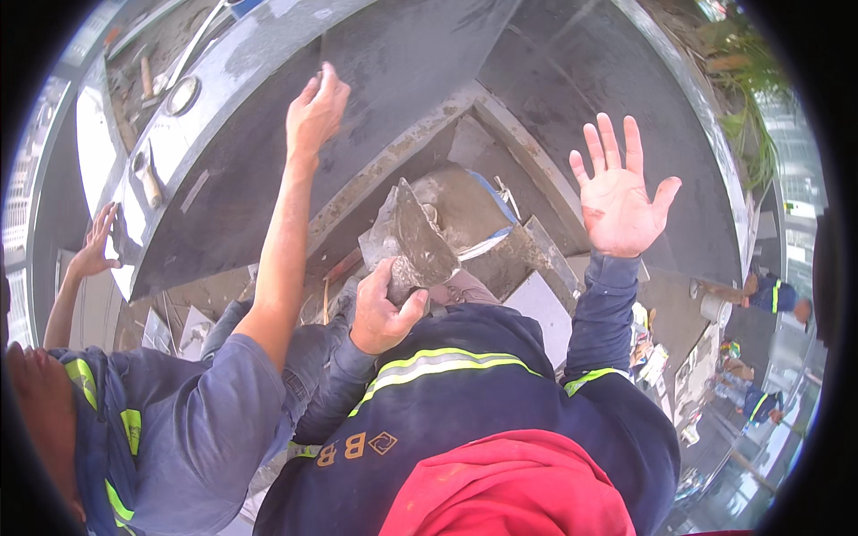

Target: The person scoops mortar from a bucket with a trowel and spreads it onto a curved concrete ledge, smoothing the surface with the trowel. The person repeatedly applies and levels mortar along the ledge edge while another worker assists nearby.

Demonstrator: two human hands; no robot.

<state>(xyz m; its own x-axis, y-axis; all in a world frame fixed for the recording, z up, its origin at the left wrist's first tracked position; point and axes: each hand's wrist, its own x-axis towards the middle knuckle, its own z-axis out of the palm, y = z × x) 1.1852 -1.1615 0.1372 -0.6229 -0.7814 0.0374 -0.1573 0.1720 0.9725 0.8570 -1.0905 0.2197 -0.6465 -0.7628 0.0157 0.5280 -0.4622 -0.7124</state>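
Note:
My left hand [382,314] is closed around the handle of a mortar-caked trowel [424,239], close to my waist. Its broad grey blade tilts upward in front of me. Just beyond the blade lies a mass of wet grey mortar [472,207] with a blue-and-white edge beside it; what contains it is partly hidden. My right hand [623,192] is raised with the palm showing and the fingers spread, holding nothing. Behind it stands a dark grey panel [675,192]. To my left, a co-worker's hand [319,109] reaches over another dark panel [393,98], its fingers curled.
The co-worker's other hand [93,246] rests by the pale ledge [192,125], where a wood-handled tool [147,179] and a round ring-like item [183,96] lie. A concrete curb [527,147] forms a corner ahead. A white bucket [715,310] and other people [776,295] are at the right.

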